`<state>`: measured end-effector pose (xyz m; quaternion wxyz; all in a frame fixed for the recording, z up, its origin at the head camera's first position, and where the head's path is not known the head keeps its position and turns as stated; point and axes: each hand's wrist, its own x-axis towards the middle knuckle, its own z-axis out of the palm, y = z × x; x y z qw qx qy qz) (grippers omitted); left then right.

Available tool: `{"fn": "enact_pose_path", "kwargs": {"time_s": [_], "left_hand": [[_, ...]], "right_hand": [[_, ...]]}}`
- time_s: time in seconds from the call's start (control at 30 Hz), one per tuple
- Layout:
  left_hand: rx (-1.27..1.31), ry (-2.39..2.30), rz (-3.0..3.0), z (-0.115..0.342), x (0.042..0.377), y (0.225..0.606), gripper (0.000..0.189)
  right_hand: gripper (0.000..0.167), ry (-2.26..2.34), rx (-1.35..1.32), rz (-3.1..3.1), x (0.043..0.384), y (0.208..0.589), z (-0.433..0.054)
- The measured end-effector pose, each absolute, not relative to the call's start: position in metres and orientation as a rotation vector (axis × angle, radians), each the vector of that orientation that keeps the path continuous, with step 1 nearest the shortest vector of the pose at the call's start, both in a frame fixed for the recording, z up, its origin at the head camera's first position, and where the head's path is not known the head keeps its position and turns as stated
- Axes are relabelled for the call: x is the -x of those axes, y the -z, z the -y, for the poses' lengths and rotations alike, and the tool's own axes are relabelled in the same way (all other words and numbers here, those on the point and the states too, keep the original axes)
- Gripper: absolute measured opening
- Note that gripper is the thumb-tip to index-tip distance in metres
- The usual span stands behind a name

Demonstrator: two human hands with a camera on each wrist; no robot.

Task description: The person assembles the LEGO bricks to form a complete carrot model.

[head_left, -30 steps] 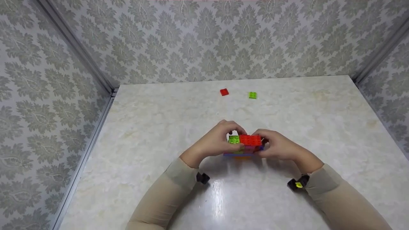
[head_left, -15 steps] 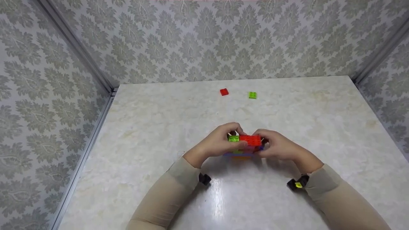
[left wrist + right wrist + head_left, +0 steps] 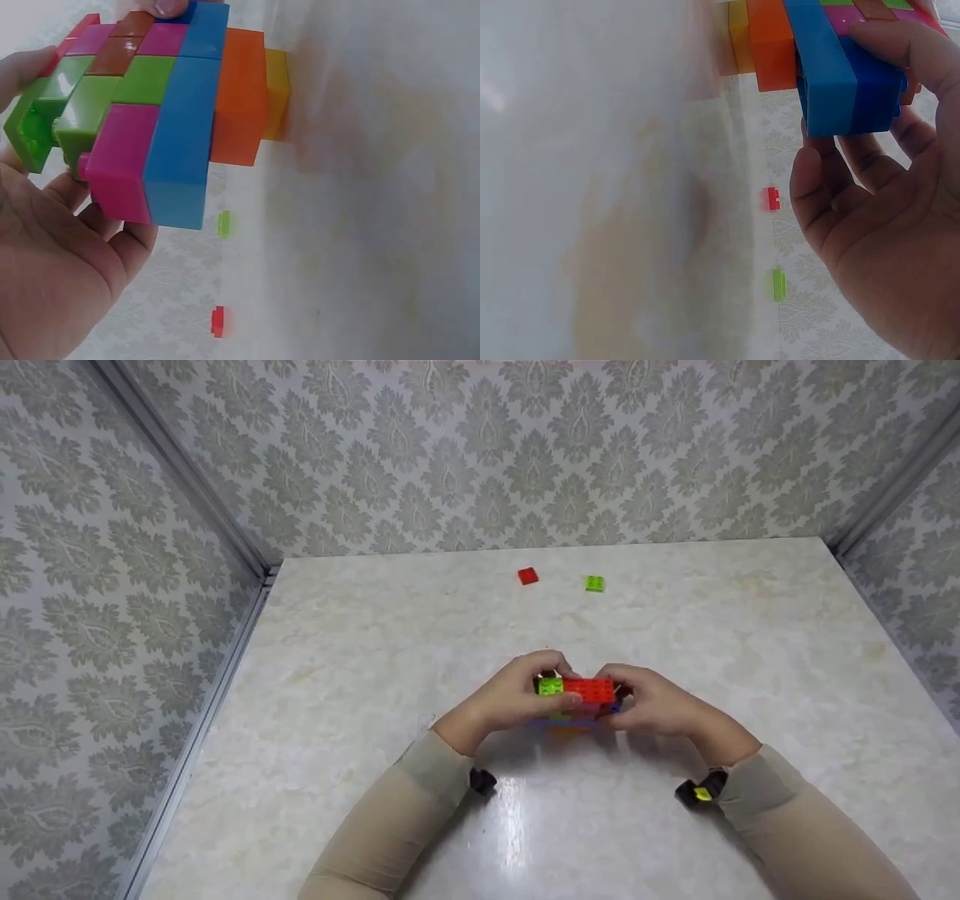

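Note:
Both hands hold a structure of toy building bricks [image 3: 184, 131] upright on the table. A red brick [image 3: 595, 690] and a light green brick [image 3: 551, 685] top it; layers of green, brown, pink and blue bricks lie beneath, narrowing to an orange brick [image 3: 240, 97] and a yellow one [image 3: 277, 94] at the base. My left hand [image 3: 517, 694] grips the upper left end, thumb on the near face and fingers behind. On the other end my right hand [image 3: 660, 701] pinches the stack, its thumb on the near face by a dark blue brick [image 3: 875, 86].
Two flat bricks, one red [image 3: 528, 576] and one light green [image 3: 595, 583], lie toward the back of the pale marbled table [image 3: 375, 637]. Patterned walls [image 3: 487, 450] rise behind the table and at its sides. Each wrist carries a small black camera.
My left hand has shifted slightly right and toward me, its thumb sliding onto the near side of the red top brick. The right hand keeps its place.

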<state>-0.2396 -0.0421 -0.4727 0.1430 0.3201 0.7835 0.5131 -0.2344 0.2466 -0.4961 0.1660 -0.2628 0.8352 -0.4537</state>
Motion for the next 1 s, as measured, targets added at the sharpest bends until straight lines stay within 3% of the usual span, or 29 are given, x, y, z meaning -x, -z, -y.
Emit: {"fn": "enact_pose_path", "kwargs": {"time_s": [0.37, 0.63, 1.0], "left_hand": [[-1.08, -1.423, -2.31, 0.05, 0.262, 0.469, 0.029], [-0.695, -1.498, -2.503, 0.061, 0.326, 0.477, 0.047], [-0.429, -1.503, -2.627, 0.048, 0.397, 0.497, 0.057]], "right_hand": [[0.034, 1.319, 0.786, -2.376, 0.235, 0.498, -0.248], [0.034, 1.353, 0.778, -2.353, 0.235, 0.5, -0.245], [0.034, 1.356, 0.791, -2.341, 0.236, 0.501, -0.246]]}}
